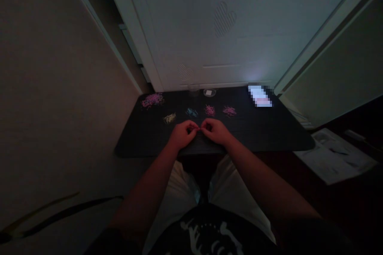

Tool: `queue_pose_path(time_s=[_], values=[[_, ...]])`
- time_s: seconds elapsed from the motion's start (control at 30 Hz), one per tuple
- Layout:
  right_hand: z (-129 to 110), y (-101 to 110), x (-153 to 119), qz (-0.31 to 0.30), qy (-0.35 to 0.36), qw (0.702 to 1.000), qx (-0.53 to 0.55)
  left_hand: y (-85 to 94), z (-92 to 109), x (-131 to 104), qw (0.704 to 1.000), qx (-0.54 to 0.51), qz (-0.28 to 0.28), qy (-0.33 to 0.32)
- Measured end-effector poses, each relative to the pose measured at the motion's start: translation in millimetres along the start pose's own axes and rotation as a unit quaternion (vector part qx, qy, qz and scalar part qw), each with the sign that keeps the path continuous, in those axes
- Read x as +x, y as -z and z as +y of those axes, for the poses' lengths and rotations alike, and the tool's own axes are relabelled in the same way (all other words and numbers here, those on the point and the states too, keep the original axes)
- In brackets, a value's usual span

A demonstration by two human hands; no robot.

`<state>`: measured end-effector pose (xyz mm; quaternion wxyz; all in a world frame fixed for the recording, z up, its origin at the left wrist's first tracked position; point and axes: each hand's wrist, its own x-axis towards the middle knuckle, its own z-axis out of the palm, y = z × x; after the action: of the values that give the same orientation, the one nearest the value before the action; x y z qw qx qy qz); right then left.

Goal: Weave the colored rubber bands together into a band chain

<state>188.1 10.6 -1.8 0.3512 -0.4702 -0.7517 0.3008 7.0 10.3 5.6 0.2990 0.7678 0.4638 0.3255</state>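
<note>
Over the front middle of the dark table (pixel 254 131), my left hand (pixel 182 134) and my right hand (pixel 218 131) meet fingertip to fingertip. Both are closed in a pinch. Between them is something tiny and reddish, too small and dim to name. Just beyond my hands lie small heaps of thin short pieces: a yellowish heap (pixel 170 118), a blue heap (pixel 192 112), a pink heap (pixel 210 110) and a pink-purple heap (pixel 229 111). A larger pink and purple heap (pixel 152 100) rests at the far left corner.
At the back edge stand a clear cup (pixel 194 90) and a round clear dish (pixel 210 93) with a white square. A lit phone-like screen (pixel 260 96), pixelated, lies back right. A white door (pixel 191 28) rises behind the table. Papers (pixel 335 155) lie lower right.
</note>
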Motion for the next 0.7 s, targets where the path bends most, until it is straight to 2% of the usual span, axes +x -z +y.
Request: queue_pose_path(time_s=[0.7], values=[[1.3,-1.4,0.4,0.002,-0.002,1.000,-0.028,-0.4,-1.8,1.1,1.000,0.015,0.005,0.003]])
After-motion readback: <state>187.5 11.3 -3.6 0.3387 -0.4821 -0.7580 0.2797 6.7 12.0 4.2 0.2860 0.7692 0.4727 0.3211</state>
